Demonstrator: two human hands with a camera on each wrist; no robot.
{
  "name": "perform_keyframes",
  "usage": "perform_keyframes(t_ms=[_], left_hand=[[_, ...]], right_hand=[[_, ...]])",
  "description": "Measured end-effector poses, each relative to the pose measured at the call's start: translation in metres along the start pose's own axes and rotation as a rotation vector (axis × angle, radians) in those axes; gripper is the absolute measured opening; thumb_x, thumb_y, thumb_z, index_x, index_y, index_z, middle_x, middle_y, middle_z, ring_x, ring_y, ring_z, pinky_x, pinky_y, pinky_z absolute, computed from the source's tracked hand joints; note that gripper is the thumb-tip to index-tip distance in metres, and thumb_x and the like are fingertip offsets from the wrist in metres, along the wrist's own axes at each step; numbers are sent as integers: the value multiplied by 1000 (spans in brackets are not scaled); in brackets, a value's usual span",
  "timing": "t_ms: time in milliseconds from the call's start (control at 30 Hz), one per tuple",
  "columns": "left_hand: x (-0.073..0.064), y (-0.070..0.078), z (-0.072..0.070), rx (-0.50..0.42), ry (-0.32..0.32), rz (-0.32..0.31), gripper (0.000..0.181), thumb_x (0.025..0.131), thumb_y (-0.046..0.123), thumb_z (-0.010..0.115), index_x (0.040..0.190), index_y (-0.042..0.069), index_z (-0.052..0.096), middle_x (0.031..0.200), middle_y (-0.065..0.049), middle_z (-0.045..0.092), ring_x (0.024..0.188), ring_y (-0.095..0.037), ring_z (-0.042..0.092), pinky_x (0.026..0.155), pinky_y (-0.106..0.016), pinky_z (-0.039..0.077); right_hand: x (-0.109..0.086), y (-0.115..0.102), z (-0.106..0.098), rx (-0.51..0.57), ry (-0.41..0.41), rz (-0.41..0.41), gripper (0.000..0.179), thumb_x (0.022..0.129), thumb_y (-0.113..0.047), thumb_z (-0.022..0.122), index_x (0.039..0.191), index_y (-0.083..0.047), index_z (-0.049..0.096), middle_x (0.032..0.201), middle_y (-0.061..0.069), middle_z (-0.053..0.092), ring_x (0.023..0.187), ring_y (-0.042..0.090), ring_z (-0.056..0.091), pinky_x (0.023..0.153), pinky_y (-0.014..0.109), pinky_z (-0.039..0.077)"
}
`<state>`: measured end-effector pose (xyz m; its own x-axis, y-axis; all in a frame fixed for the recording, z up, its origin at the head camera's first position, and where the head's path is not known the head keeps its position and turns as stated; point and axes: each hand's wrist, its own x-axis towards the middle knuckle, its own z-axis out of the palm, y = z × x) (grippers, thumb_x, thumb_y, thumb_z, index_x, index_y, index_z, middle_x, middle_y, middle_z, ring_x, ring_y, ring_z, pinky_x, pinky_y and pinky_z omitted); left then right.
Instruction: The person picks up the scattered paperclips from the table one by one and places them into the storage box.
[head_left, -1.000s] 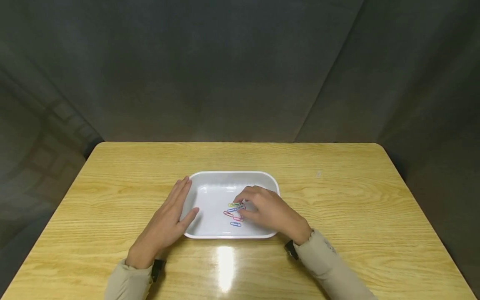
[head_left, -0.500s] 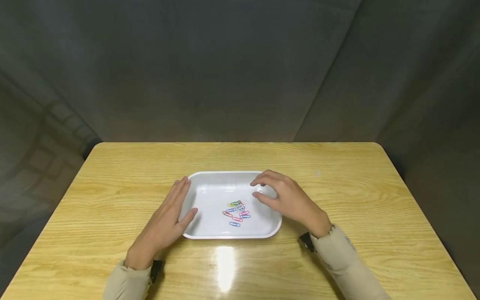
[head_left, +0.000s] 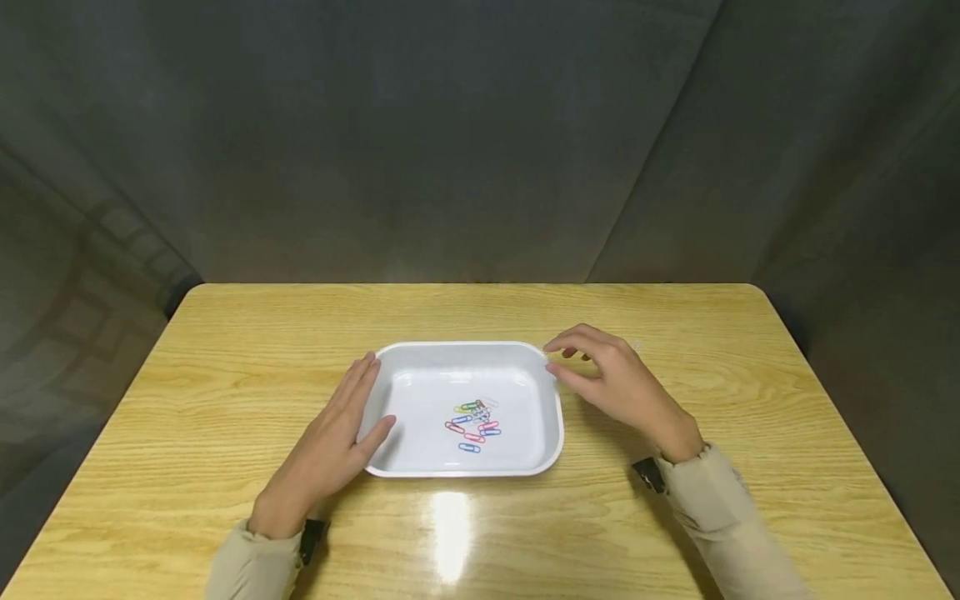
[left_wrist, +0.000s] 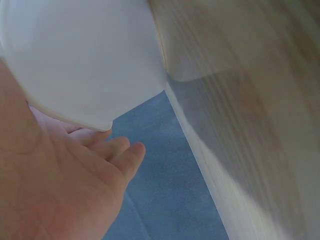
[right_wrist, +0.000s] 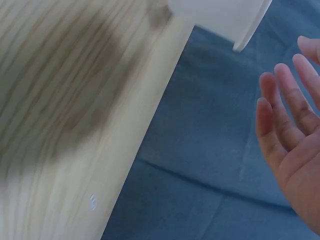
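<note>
A white rectangular tray [head_left: 427,400] sits on the table, with several coloured paper clips [head_left: 469,447] loosely heaped right of its middle. My left hand [head_left: 326,454] lies along the tray's left side, fingers straight and thumb reaching over the rim. In the left wrist view, the fingers of that left hand [left_wrist: 70,175] touch the outside of the white tray [left_wrist: 85,60]. Near the tray's far right corner hovers my right hand [head_left: 622,387], its fingers relaxed. The right wrist view shows this right hand [right_wrist: 307,170] holding nothing, apart from the tray wall [right_wrist: 215,15].
A tiny clear object [head_left: 637,344], too small to identify, lies on the wooden table [head_left: 675,317] beyond my right hand. It appears as a small clear thing [right_wrist: 93,201] in the right wrist view. Dark curtains [head_left: 420,150] hang behind the table.
From among the paper clips, my right hand has lifted away and moved right and back to the tray's far right corner, uncovering the clips. My left hand and the tray have stayed put.
</note>
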<state>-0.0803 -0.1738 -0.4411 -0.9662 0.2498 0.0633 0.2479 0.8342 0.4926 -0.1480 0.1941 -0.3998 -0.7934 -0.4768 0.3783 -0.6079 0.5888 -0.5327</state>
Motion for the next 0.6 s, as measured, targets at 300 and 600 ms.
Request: perform_keyframes(t_ms=[300, 600], left_hand=[[-1, 0, 0, 13, 21, 25, 77, 101, 42, 52, 160, 10, 15, 168, -11, 14, 154, -34, 15, 121, -58, 24], [-1, 1, -1, 21, 11, 10, 78, 101, 46, 52, 161, 12, 13, 168, -9, 12, 155, -33, 13, 122, -57, 23]], right_hand=[[-6, 20, -11, -22, 6, 29, 23, 89, -13, 75, 111, -13, 71, 109, 2, 71, 93, 23, 68, 77, 40, 57], [-12, 39, -22, -72, -10, 81, 24, 89, -12, 74, 112, -12, 70, 110, 5, 71, 95, 21, 67, 77, 38, 55]])
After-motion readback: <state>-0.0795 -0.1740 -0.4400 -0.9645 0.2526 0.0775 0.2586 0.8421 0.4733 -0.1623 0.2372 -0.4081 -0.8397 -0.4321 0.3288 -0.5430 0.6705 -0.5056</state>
